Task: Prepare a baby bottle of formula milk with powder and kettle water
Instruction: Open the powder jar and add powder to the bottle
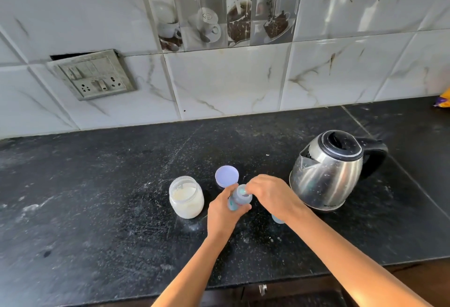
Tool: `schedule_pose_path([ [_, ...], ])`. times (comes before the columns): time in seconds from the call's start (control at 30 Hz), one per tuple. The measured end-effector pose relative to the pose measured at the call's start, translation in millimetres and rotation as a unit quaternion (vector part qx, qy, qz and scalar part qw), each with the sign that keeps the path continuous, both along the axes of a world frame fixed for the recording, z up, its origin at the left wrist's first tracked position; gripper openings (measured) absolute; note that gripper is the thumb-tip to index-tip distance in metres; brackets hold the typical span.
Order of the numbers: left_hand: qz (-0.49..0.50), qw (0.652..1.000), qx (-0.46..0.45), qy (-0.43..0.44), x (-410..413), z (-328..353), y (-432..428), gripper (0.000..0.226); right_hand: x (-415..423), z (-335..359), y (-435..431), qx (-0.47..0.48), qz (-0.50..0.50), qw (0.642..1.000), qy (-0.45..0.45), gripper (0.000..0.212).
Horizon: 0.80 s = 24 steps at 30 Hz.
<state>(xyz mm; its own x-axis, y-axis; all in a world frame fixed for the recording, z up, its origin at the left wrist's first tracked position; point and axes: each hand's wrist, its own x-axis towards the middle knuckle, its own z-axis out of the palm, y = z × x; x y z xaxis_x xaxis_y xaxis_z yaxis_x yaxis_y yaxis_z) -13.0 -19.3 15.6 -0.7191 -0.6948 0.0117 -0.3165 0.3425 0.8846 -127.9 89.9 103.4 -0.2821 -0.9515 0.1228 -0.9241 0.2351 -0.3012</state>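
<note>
Just below the centre of the frame, the left hand point(224, 211) grips the baby bottle point(241, 199), its fingers curled round the body. The bottle stands tilted on the black bench point(97, 197). The right hand point(270, 196) hovers at the bottle's mouth with its fingers bunched downward; whether they pinch anything cannot be told. To the left stands the open powder jar point(186, 197), with its lid point(227, 176) just behind the bottle. The steel kettle point(328, 173) sits at right.

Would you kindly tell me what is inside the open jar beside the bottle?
White powder fills much of the jar; whatever lies beneath its surface is covered.
</note>
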Motion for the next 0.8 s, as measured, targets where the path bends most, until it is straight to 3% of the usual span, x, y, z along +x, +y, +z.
schedule_pose_path([
  [0.13,-0.018,1.0,-0.012,-0.016,-1,4,-2,0.059,6,-10,15,-0.04,0.051,0.996,0.069,0.005],
  [0.3,-0.015,1.0,-0.011,-0.002,4,2,-4,0.057,11,-20,24,-0.111,-0.01,0.993,0.032,0.025],
  [0.5,-0.014,1.0,0.004,0.018,6,-1,-2,0.054,13,-16,19,-0.146,-0.049,0.988,-0.005,0.02],
  [0.8,-0.018,1.0,-0.002,0.023,8,-3,-5,0.054,6,-9,6,-0.15,-0.019,0.989,0.011,0.022],
])
